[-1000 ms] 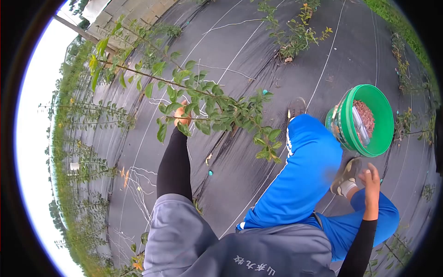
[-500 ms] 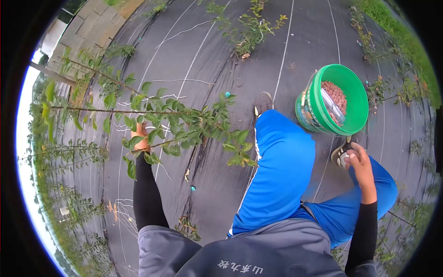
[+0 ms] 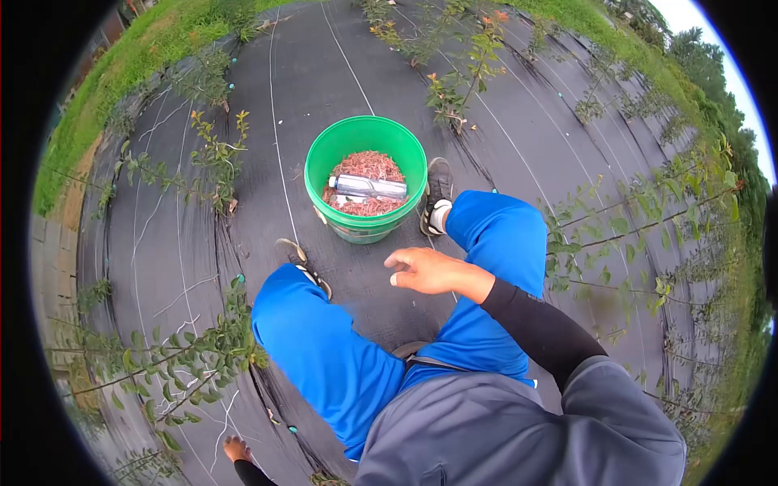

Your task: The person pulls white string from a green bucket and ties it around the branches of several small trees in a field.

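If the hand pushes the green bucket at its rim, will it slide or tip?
The green bucket would probably slide, not tip: it stands upright and wide on flat black ground cover. The reddish fill and bottle inside likely add steadying weight.

- Right hand (image 3: pixel 425 270): bare, no glove; fitted black sleeve begins just behind the fingers, at the wrist.
- Left hand (image 3: pixel 236 448): bare; matching black sleeve behind it.
- Torso: grey jacket (image 3: pixel 502 429).
- Legs: bright blue trousers (image 3: pixel 324 356).
- Feet: dark shoes (image 3: pixel 438 182), white sock.
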A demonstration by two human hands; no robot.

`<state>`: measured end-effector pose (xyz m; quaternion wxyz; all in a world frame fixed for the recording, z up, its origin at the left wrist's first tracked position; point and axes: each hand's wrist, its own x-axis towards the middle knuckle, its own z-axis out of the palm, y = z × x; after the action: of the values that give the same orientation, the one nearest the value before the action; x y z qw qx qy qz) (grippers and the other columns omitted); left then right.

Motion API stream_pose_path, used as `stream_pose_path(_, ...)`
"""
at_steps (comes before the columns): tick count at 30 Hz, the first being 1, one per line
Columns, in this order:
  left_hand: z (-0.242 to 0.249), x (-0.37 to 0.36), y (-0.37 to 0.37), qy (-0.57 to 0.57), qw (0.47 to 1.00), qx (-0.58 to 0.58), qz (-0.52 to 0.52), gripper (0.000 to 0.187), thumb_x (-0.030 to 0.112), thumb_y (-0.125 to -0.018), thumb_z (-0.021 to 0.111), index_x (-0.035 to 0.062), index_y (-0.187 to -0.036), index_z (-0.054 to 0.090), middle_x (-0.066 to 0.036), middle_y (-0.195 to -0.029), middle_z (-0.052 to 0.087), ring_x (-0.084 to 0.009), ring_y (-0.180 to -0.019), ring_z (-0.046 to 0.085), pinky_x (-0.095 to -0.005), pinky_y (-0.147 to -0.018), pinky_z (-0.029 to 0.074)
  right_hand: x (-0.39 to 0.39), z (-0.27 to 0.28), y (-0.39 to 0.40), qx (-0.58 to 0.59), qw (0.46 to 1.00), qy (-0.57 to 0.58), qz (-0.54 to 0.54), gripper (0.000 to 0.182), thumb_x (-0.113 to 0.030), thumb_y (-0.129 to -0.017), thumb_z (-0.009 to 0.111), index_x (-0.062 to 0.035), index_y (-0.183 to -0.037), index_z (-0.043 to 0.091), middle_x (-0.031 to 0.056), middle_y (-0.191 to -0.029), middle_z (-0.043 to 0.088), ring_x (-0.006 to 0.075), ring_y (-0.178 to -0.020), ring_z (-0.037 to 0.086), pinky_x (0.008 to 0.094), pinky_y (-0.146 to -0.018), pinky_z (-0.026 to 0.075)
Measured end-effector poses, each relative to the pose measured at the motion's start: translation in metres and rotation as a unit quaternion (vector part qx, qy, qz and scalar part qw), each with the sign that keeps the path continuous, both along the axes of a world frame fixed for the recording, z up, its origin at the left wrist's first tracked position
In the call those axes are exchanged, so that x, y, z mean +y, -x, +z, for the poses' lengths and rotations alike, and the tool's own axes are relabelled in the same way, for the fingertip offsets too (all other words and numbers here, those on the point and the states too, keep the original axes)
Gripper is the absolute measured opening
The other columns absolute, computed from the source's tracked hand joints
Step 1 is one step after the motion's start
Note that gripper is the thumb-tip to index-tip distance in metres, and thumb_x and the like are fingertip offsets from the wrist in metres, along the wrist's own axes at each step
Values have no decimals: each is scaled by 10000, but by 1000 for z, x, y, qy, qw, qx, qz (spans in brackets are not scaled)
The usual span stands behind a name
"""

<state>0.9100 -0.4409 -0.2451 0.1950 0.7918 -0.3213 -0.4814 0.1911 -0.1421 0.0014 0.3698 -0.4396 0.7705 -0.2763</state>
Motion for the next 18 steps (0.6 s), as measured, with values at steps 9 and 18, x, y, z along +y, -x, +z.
stream_pose_path(9, 228, 98, 231, -21, 881, 66, -469, 343, 243, -862, 583, 28, -1114, 491, -96, -926, 631, -217, -715, 643, -313, -500, 515, -24, 1, 49, -154, 945, 51, -285, 518, -299, -788, 618, 54, -1153, 515, 220, -970, 616, 270, -917, 604, 365, -758, 469)
stream_pose_path(18, 413, 138, 457, 361, 758, 169, -516, 368, 125, -921, 484, -17, -1258, 444, -142, -1073, 593, -185, -879, 585, -288, -777, 470, -58, -104, 72, -442, 799, 44, -405, 737, -482, -822, 552, 7, -1329, 335, 227, -1370, 346, 434, -1144, 449, 545, -861, 422)
